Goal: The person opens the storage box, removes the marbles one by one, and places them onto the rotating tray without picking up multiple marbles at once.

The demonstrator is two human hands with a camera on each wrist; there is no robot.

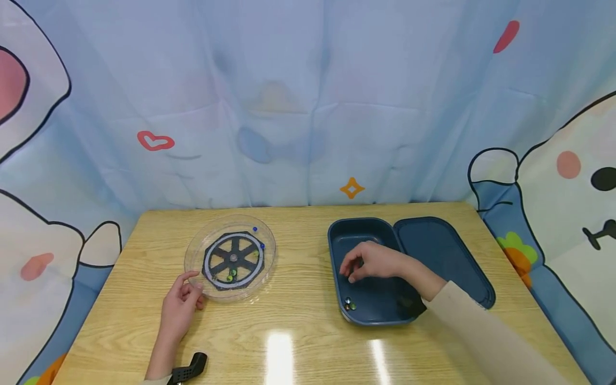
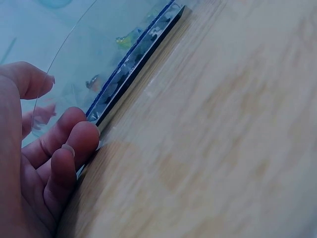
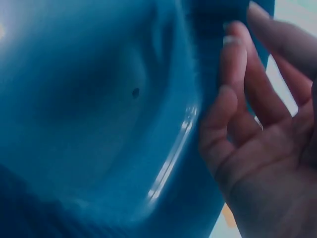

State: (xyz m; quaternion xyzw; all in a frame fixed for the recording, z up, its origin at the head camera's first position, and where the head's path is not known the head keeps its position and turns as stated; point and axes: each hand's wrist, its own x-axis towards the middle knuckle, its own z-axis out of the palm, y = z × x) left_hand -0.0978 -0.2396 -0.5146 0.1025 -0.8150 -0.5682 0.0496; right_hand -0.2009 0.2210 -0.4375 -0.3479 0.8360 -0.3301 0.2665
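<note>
A clear round dish [image 1: 192,251] stands on the left of the table, with a dark spoked wheel pattern [image 1: 235,243] inside its outline. Green marbles [image 1: 232,274] and small blue marbles [image 1: 255,229] lie in it. At its near left rim my left hand [image 1: 180,307] pinches the clear wall; in the left wrist view one fingertip shows through the wall. Over the dark blue box [image 1: 332,251] hangs my right hand [image 1: 372,260], fingers loosely bent, thumb apart from them, with nothing showing between. Several marbles [image 1: 349,305] sit in the box's near left corner.
The dark blue lid [image 1: 447,256] lies flat against the box's right side. Bare wooden table [image 1: 300,267] separates dish and box. A patterned light blue curtain [image 1: 308,107] hangs behind the table. My left wrist carries a black device [image 1: 192,368].
</note>
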